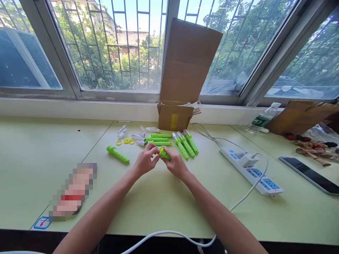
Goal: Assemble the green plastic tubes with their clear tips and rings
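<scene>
Both hands meet over the middle of the pale green table (pixel 159 197). My right hand (pixel 177 164) grips a small green plastic tube (pixel 164 154), and my left hand (pixel 145 159) pinches its near end with closed fingers. Just beyond lie three green tubes with clear caps (pixel 185 144), side by side. Two or three more green tubes (pixel 159 139) lie flat behind the hands. A single green tube (pixel 118 155) rests to the left. Yellow rings (pixel 126 141) and clear caps (pixel 137 136) are scattered at the back left.
A small open cardboard box (pixel 175 116) stands at the windowsill with a tall cardboard sheet (pixel 188 60) behind it. A white power strip (pixel 251 171) with a plugged charger and cable lies on the right. A phone (pixel 309 174), a water bottle (pixel 263 120) and another box (pixel 299 116) are at far right.
</scene>
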The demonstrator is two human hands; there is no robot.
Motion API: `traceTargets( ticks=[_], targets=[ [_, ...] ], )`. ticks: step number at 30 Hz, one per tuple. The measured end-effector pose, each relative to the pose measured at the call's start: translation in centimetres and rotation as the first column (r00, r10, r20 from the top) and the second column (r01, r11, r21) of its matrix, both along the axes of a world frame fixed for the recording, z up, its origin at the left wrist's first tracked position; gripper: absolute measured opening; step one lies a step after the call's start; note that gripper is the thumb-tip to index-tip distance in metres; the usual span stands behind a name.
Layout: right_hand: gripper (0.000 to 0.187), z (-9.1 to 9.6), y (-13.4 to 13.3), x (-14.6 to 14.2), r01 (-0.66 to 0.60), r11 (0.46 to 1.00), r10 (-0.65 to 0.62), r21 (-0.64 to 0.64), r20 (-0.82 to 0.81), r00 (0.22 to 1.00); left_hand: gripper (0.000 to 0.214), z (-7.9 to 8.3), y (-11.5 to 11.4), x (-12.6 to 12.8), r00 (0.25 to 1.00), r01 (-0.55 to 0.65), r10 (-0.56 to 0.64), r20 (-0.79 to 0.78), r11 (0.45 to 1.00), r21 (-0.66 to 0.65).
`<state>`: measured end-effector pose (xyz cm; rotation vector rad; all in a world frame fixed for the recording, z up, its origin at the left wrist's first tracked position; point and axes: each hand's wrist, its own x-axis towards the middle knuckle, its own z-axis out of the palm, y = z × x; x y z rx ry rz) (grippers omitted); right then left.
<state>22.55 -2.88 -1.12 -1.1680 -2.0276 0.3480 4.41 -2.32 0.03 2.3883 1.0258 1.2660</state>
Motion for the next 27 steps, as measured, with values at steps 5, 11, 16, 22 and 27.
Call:
traceTargets(
  ticks=[5, 11, 16, 22, 27],
  targets=[
    [0.051, 0.4, -0.1, 0.4, -0.052, 0.997, 0.058, 0.057, -0.112, 0.992, 0.012, 0.4, 0.0, -0.2, 0.997, -0.031, 0.03, -0.065, 0.999, -0.017],
    [0.051, 1.2, -0.7, 0.0, -0.064, 0.993, 0.084, 0.094, -0.217, 0.973, 0.012, 0.6, 0.4, -0.5, 1.0, -0.015, 0.015, -0.001, 1.0, -0.027],
    [0.052, 1.3, -1.1, -0.2, -0.092, 0.995, 0.1, 0.041, -0.289, 0.952, 0.015, 0.4, 0.6, -0.5, 0.997, 0.014, -0.008, 0.076, 0.996, -0.088],
    [0.051, 1.4, -1.0, -0.4, -0.087, 0.996, 0.09, 0.026, -0.27, 0.959, 0.016, 0.2, 0.3, -0.3, 0.994, 0.06, -0.044, 0.102, 0.986, -0.156],
    [0.051, 1.8, -0.4, 0.8, 0.073, 0.995, -0.049, 0.074, -0.289, 0.956, 0.034, -0.5, -0.2, -0.1, 0.991, -0.021, 0.042, 0.128, 0.986, -0.165]
  ],
)
